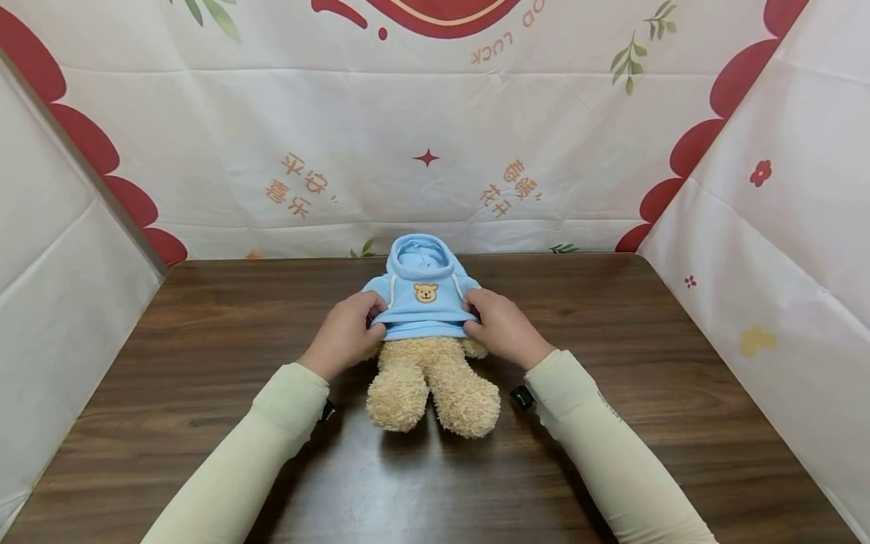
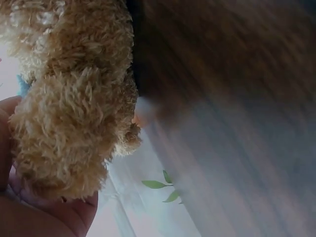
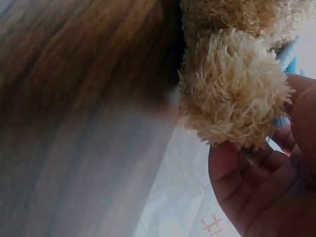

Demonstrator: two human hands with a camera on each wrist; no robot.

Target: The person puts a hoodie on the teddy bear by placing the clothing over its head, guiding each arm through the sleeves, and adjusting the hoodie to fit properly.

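A tan plush teddy bear (image 1: 435, 381) lies on the table with its legs toward me. A small light-blue hoodie (image 1: 424, 302) with a bear-face patch and white drawstrings covers its upper body; the bear's head is not visible at the neck opening. My left hand (image 1: 345, 329) grips the hoodie's lower left edge between thumb and fingers. At the opposite side, my right hand (image 1: 506, 325) pinches the lower right edge. Both wrist views show a fluffy paw by each hand: a left-side paw (image 2: 64, 133) and a right-side paw (image 3: 237, 94). The fingertips are partly hidden there.
The brown wood-grain table (image 1: 224, 363) carries the bear near its far half. Behind it hangs a white printed cloth (image 1: 408, 113) with red scalloped edges. White cloth walls (image 1: 768, 249) close in the left and right sides.
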